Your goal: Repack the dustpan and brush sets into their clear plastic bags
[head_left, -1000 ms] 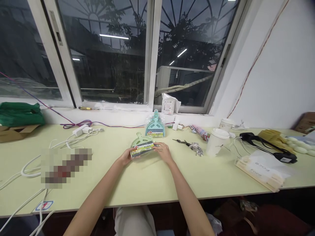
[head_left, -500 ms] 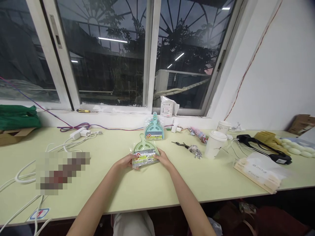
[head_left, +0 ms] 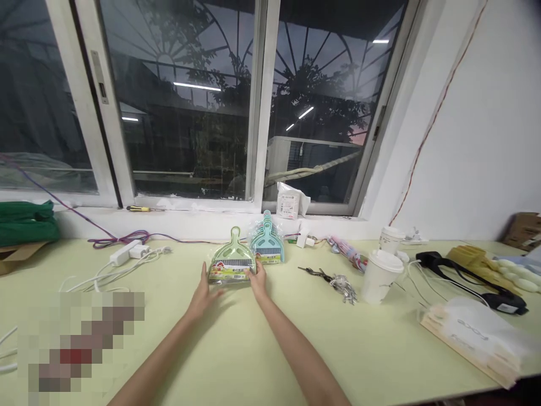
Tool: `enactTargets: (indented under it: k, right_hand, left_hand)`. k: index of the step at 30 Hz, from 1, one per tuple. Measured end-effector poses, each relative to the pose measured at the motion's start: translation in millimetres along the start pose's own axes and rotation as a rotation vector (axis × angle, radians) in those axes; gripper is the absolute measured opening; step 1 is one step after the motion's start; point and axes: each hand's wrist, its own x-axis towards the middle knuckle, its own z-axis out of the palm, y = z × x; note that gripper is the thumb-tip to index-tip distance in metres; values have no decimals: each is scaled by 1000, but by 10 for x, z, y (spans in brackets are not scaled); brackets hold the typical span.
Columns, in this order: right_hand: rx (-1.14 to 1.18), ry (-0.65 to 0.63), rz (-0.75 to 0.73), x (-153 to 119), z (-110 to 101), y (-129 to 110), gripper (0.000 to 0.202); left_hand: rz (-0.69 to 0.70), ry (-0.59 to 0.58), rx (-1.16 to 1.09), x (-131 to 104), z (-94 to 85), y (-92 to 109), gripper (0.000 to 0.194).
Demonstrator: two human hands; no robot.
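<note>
A green dustpan and brush set [head_left: 233, 260] in clear wrap stands upright on the table, its handle pointing up. At its lower right edge, my right hand [head_left: 257, 280] grips it between thumb and fingers. My left hand [head_left: 205, 293] is at its left side with thumb and fingers apart, the fingertips close by the wrap. Just right of the green set and slightly behind it stands a row of blue wrapped dustpan sets [head_left: 267, 243], one behind another.
On the pale table [head_left: 236, 349], white cables and a power strip [head_left: 127, 252] lie left. Keys [head_left: 344, 287], paper cups [head_left: 380, 276], a black strap device [head_left: 469, 282] and a tissue pack [head_left: 473, 338] are right. Behind is a windowsill [head_left: 198, 219].
The green set has moved forward and left, beside the blue row, and stands more upright. My left hand has opened away from it. The view has tilted upward.
</note>
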Motion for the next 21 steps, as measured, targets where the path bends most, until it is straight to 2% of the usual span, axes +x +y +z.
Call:
enactTargets:
  k: [1,3,5,6,9,11,16,21]
  right_hand:
    - [4,-1,-10,77,129,72,48]
    - [14,-38,-29,243,376,220,46]
    - [12,-80,-43,420,599,357,42]
    - [3,-89,-49,509,698,418,41]
    - [-49,-53,-57,758,940,574,40]
    - [-128,7,-67,904,1063,665,38]
    - [-382,163,-110,1245,1299,885,41]
    - [-606,202,-176,1504,1426,981,46]
  left_hand:
    - [68,0,52,61,-58,-72,106]
    - [127,35,159,179,-160,-210,88]
    - [110,109,220,310,-232,-321,67]
    - [85,150,242,388,-257,-365,62]
    - [-17,257,318,693,-288,-487,68]
    - [-57,279,347,957,-273,-599,70]
    - [-111,210,428,1724,-116,-1018,37]
    - [-14,221,438,2310,83,-1315,31]
